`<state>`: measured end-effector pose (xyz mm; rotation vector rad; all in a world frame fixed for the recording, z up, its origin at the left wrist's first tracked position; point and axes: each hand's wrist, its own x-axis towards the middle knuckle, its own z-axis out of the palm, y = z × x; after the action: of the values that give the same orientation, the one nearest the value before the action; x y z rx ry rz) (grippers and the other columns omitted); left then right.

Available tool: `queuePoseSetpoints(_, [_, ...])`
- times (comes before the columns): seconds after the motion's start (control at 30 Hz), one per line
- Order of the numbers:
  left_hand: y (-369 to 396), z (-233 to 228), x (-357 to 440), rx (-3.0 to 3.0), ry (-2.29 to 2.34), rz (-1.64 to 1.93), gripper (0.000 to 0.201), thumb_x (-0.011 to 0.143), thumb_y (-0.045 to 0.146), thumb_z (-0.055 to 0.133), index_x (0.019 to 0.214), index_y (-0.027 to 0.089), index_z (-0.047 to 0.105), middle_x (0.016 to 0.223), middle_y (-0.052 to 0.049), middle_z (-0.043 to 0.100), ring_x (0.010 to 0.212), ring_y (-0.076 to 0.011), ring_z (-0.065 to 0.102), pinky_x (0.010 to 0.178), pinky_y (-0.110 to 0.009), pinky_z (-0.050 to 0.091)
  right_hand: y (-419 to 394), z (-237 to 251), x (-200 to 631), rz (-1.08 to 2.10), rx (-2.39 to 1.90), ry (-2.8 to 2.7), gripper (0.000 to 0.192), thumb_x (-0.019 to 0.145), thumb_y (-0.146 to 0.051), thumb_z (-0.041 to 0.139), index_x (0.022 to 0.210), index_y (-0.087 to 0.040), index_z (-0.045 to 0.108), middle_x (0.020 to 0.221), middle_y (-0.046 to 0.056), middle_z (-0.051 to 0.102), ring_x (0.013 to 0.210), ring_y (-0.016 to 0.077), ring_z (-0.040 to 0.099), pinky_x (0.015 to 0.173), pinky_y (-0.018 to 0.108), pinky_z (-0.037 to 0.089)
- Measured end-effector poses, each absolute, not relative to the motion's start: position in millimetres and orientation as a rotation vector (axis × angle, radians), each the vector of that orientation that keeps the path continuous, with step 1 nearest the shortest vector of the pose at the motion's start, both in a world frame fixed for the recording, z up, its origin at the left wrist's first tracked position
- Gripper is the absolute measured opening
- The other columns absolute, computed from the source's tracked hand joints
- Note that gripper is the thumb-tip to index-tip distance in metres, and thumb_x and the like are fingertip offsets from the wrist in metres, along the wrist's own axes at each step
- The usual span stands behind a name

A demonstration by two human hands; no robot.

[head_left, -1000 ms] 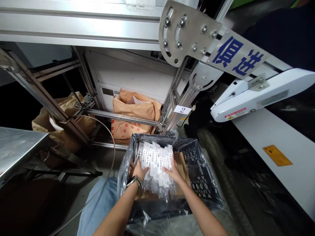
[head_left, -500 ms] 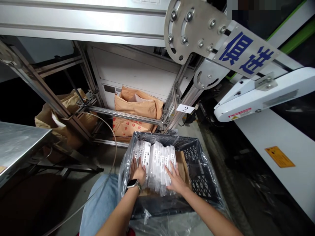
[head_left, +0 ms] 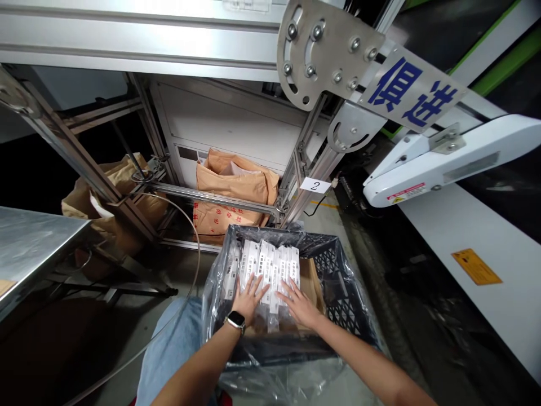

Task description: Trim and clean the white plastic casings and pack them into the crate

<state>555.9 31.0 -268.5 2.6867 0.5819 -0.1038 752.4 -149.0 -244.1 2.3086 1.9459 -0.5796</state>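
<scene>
Head view: row of white plastic parts (head_left: 270, 264) inside black crate (head_left: 346, 293), long axes running away from the person; left hand (head_left: 249, 298) and right hand (head_left: 301, 304) flat on near ends, fingers spread, gripping nothing.

Both hands, left hand (head_left: 248, 299) and right hand (head_left: 301, 305), now lie flat atop the white parts (head_left: 270, 265), no longer flanking them.

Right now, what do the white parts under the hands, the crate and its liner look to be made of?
White parts: likely moulded plastic, matte, with small rectangular cut-outs. Crate: black rigid plastic, lattice walls. Liner: thin clear plastic film, glossy and wrinkled. Both the left hand and right hand lie flat on the parts.
</scene>
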Motion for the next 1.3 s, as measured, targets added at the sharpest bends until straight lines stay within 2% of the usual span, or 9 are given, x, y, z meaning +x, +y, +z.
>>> queuePoseSetpoints(0.23, [41.3,-270.9,551.0,2.695,0.871,-0.153,0.072,0.095,0.023,0.063,0.161,0.025,0.035,0.175,-0.013,0.017,0.160,-0.0441,0.003,0.120,-0.081,-0.004,-152.4,-241.6,754.5,-0.633,2.306,1.883,0.085,0.085,-0.012,0.064,0.161,-0.038,0.036,0.177,0.003,0.012,0.163,0.0379,-0.002,0.120,0.072,0.028])
queuePoseSetpoints(0.4, [29.8,-264.6,548.4,2.777,0.634,-0.122,0.097,0.080,0.042,0.077,0.161,0.009,0.034,0.173,-0.023,0.007,0.161,-0.0395,-0.005,0.129,-0.064,-0.001,-134.4,-254.6,722.5,-0.662,2.379,1.812,0.125,0.065,-0.051,0.090,0.167,-0.033,0.020,0.177,0.013,0.000,0.158,0.0541,-0.005,0.113,0.086,0.016])
queuePoseSetpoints(0.6, [21.6,-282.4,563.6,2.805,0.331,-0.084,0.102,0.082,0.035,0.078,0.165,0.036,0.019,0.176,-0.002,0.015,0.162,-0.0331,0.000,0.129,-0.063,-0.002,-112.0,-258.7,746.9,-0.657,2.429,1.882,0.079,0.087,-0.018,0.069,0.156,-0.046,0.044,0.176,-0.003,0.018,0.163,0.0370,0.005,0.125,0.073,0.009])
queuePoseSetpoints(0.73, [28.2,-296.2,578.4,2.783,0.433,-0.087,0.078,0.096,0.036,0.067,0.163,0.030,0.028,0.176,-0.007,0.016,0.161,-0.0385,0.007,0.127,-0.069,0.003,-115.2,-255.7,762.5,-0.751,2.482,1.965,0.079,0.088,-0.016,0.066,0.158,-0.044,0.042,0.173,-0.002,0.028,0.163,0.0321,0.010,0.126,0.069,0.008])
queuePoseSetpoints(0.87, [32.4,-293.4,585.8,2.749,0.574,-0.087,0.074,0.098,0.038,0.064,0.162,0.027,0.031,0.176,-0.010,0.017,0.160,-0.0389,0.012,0.127,-0.068,0.004,-142.7,-253.0,773.5,-0.922,2.628,1.970,0.087,0.072,-0.033,0.086,0.152,-0.041,0.052,0.172,0.001,0.032,0.161,0.0331,0.020,0.129,0.059,0.018])
queuePoseSetpoints(1.0, [24.2,-276.9,571.6,2.724,0.687,-0.056,0.111,0.078,0.041,0.083,0.167,0.028,0.017,0.177,-0.011,0.006,0.161,-0.0421,-0.004,0.127,-0.067,-0.003,-162.7,-262.6,788.9,-0.918,3.147,1.608,0.109,0.080,-0.056,0.080,0.167,-0.025,0.021,0.176,0.014,0.012,0.162,0.0335,0.016,0.126,0.056,0.027])
queuePoseSetpoints(1.07, [19.8,-270.9,560.4,2.693,0.863,-0.041,0.118,0.075,0.037,0.083,0.167,0.019,0.010,0.175,-0.018,0.003,0.158,-0.0467,-0.010,0.125,-0.072,-0.004,-160.2,-274.1,791.7,-0.972,3.362,1.374,0.092,0.093,-0.056,0.066,0.166,-0.023,0.019,0.169,0.018,0.031,0.155,0.0325,0.036,0.119,0.057,0.040])
queuePoseSetpoints(1.17, [19.6,-270.4,552.0,2.629,1.105,-0.053,0.093,0.090,0.028,0.068,0.165,0.009,0.018,0.171,-0.029,0.011,0.158,-0.0510,0.001,0.123,-0.075,0.005,-143.3,-292.2,790.7,-1.133,3.537,1.186,0.056,0.100,-0.045,0.063,0.149,-0.021,0.049,0.145,0.013,0.060,0.127,0.0293,0.063,0.104,0.053,0.054])
queuePoseSetpoints(1.3, [32.1,-275.7,562.9,2.602,1.106,-0.061,0.070,0.098,0.030,0.064,0.161,0.022,0.035,0.174,-0.016,0.020,0.160,-0.0407,0.013,0.126,-0.070,0.010,-114.8,-300.8,797.1,-1.161,3.729,1.028,0.040,0.100,-0.038,0.066,0.135,-0.019,0.061,0.138,0.011,0.062,0.118,0.0262,0.065,0.099,0.049,0.057])
